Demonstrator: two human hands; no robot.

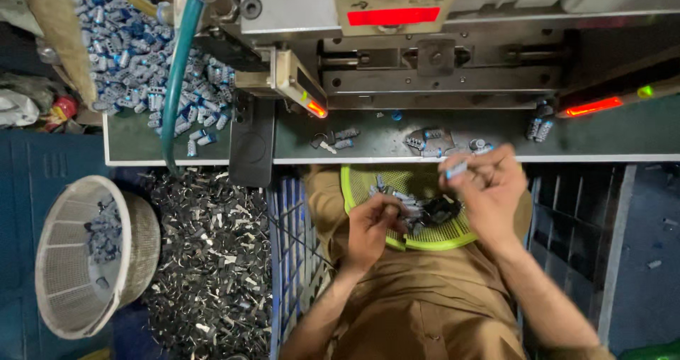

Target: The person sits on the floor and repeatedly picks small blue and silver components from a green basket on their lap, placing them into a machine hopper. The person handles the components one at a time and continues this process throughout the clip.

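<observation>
Red rectangular label point(394, 16) on a tan plate at top centre of the machine point(439, 55); two red glowing strips, one point(316, 109) under the tan bracket at left, one point(593, 106) at right with a green lamp point(644, 91) beside it. Right hand point(489, 190) raised over the lap, fingers pinched closed on one small blue-grey part point(457, 169), just below the bench edge point(397, 160). Left hand point(372, 225) lower, fingers curled into the yellow-green basket point(432, 243) on the lap, touching the pile of parts inside; whether it holds one I cannot tell. Green hose point(176, 77) hangs across the big heap of blue-grey parts point(131, 55) at left. Few loose parts on bench, too blurred to count. One white basket point(71, 261) on the floor, some dark parts inside, beside black scrap point(212, 261)
</observation>
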